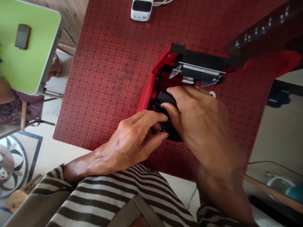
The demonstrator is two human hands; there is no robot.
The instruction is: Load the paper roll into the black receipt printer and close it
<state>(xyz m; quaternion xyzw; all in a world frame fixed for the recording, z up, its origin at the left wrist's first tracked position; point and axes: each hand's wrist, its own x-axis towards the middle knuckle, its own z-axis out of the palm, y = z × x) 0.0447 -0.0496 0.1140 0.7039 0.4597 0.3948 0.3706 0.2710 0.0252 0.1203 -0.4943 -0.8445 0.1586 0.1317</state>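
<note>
- The black part (165,98) is mostly hidden under both hands, so its shape is hard to make out.
- Left hand (132,142): curled, fingertips pressed onto it.
- Right hand (201,126): motion-blurred, fingers closed over it from above.
- It sits against the open red casing (148,94), beside metal fittings (196,71), on a red patterned cloth (101,94).
- A dark bar (262,34) at upper right carries white marks, too blurred to read.
- A white device (142,10) is cut off by the top edge.
</note>
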